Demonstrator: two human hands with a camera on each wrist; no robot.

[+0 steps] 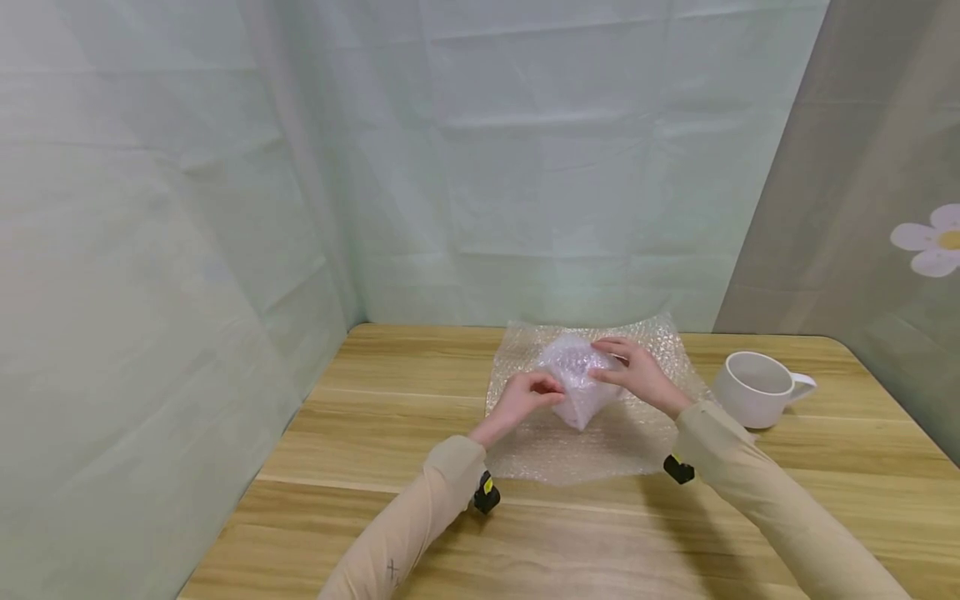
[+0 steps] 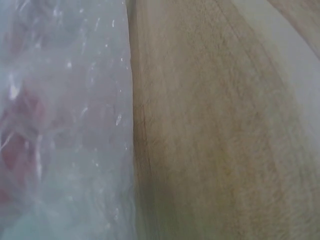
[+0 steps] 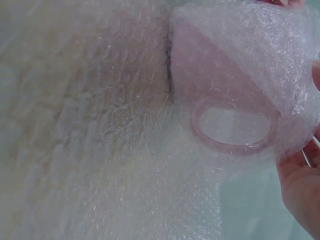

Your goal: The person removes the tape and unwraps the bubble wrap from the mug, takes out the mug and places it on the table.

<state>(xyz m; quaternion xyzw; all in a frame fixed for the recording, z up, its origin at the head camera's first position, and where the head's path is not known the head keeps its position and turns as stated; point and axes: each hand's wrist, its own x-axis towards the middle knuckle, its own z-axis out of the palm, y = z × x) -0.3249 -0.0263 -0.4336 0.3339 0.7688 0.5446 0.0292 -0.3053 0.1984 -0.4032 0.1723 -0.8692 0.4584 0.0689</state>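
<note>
1. Evidently you work at a wooden counter [image 1: 360, 425] with rounded far corners, its pale and honey-brown grain running in long bands.
2. Around you, pale green-grey cloth [image 1: 525, 167] hangs creased behind and to the left; to the right a taupe panel [image 1: 832, 192] carries a white flower [image 1: 926, 242] with a yellow centre.
3. Before you, a bubble-wrap sheet [image 1: 536, 458] lies spread toward the counter's far edge, clear and dimpled, its far right corner curling upward.
4. Over that sheet you hold the wrapped mug [image 1: 576, 375], its glossy wrap folded to a point nearest you; whether it touches the sheet, you cannot tell from these views. Your right wrist view shows a pinkish body and a rounded loop handle [image 3: 235, 148] through the bubbles.
5. Your left grip [image 1: 528, 396] is nearly closed, thumb and fingers pinching the wrap's left edge.
6. Your right grip [image 1: 633, 371] is wider, thumb and fingers parted and bent round the bundle's right side.
7. Just beside the sheet's right edge, you have a smooth white mug [image 1: 750, 404] standing upright, handle rightward.
</note>
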